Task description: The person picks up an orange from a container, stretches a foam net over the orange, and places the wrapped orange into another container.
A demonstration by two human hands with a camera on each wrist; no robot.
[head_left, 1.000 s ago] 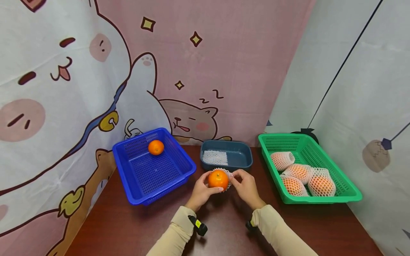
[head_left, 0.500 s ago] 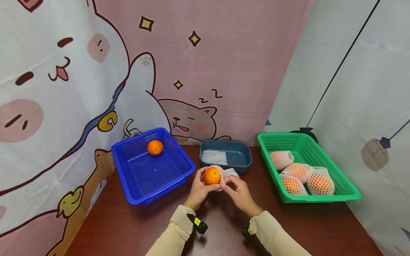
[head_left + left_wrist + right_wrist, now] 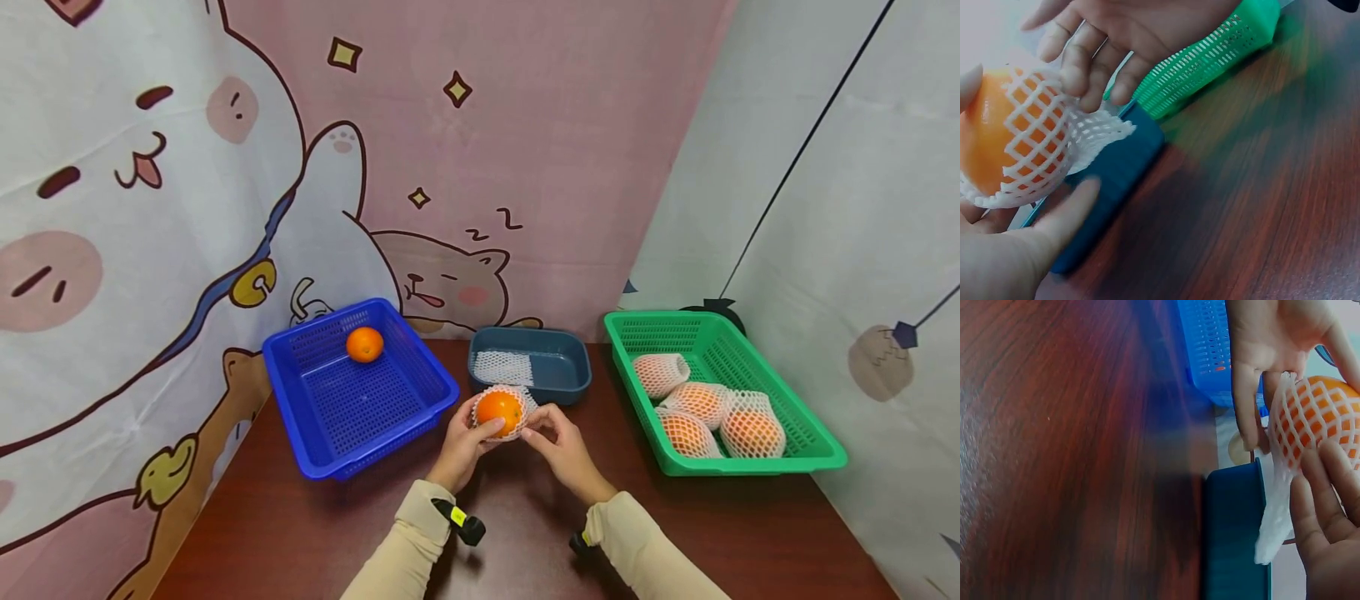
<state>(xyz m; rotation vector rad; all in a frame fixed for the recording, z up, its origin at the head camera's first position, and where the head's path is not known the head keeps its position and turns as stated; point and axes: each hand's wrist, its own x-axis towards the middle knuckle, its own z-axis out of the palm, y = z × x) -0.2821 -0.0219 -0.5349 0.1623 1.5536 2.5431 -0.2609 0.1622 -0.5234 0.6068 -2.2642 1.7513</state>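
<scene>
My left hand (image 3: 459, 446) grips an orange (image 3: 495, 408), its thumb across the fruit's near side. A white foam net sleeve (image 3: 1038, 140) covers part of the orange, leaving bare peel toward me. From the right, my right hand (image 3: 564, 450) holds the sleeve's edge between thumb and fingertips. In the right wrist view, its fingers (image 3: 1319, 481) lie against the mesh, and the loose tail of the sleeve (image 3: 1275, 522) hangs below the fruit. Both hands are over the table, just in front of the dark teal tray (image 3: 562, 367).
More flat white foam net (image 3: 502, 367) lies in the teal tray. To the left, a blue basket (image 3: 360, 417) contains one bare orange (image 3: 365, 344). At right, a green basket (image 3: 750, 467) contains several netted fruits (image 3: 752, 425). A printed cloth (image 3: 570, 167) hangs behind.
The orange has shifted slightly left and away from me and turned in the left hand. The net now reaches round more of its sides. The right hand has moved left with it.
</scene>
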